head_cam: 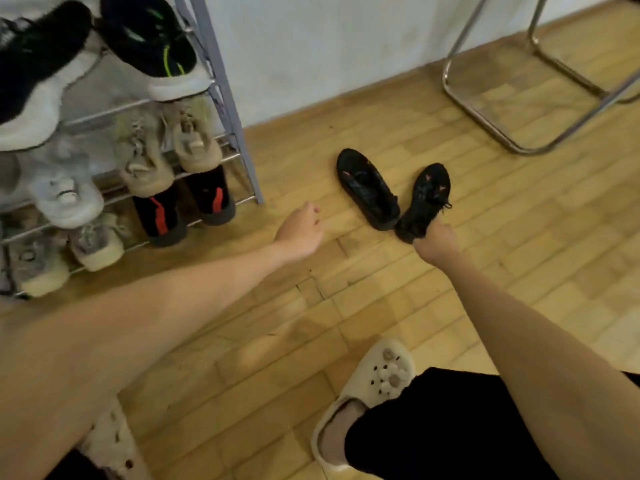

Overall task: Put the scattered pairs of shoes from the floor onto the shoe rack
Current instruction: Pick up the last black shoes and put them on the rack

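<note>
So the shoe rack (221, 98) stood on the far left, already packed with sneakers on every tier. Just right of it the left hand (300, 233) hovered over the wooden floor (381, 306), fingers loosely curled, holding nothing. Further right, two black shoes (367, 188) lay on the floor, heels touching, well apart from the rack. The right hand (437, 241) pinched the heel of the right-side shoe (427, 199). A chrome chair frame (519, 98) sat at the far right.

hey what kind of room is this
Probably a home entryway or hallway: a metal shoe rack full of sneakers stands against a plain wall, on wooden flooring.
</note>
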The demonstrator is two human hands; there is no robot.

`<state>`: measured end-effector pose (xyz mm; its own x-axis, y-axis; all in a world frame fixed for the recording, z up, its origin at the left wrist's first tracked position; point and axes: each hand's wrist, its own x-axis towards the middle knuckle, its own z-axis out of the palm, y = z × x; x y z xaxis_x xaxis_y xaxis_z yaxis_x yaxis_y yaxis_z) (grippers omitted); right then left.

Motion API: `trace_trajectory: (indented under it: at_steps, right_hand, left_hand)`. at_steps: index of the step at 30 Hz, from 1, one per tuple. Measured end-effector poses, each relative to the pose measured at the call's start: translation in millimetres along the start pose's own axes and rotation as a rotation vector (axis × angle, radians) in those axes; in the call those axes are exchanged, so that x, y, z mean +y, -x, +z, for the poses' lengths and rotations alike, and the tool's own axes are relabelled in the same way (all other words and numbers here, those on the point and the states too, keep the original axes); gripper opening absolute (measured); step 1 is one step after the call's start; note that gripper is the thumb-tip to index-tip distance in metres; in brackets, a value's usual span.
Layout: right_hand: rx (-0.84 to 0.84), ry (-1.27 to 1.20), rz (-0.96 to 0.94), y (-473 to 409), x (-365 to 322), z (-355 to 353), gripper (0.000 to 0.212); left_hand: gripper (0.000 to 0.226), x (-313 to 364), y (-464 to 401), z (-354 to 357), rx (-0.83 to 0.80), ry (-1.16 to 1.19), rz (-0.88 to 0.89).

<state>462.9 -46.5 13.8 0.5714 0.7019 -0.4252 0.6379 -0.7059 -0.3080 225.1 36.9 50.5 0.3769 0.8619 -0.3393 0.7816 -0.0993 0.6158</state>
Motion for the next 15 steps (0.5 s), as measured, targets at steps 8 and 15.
trace_trajectory:
  at_steps: [8, 15]
  right_hand:
    - [-0.050, 0.045, 0.022, -52, 27, 44, 0.063]
    - [-0.031, 0.125, -0.038, -94, 39, 62, 0.082]
  left_hand:
    - [0.042, 24, -82, 88, -0.190, -0.212, 0.184]
    - [0.052, 54, -146, 146, -0.183, -0.094, 0.232]
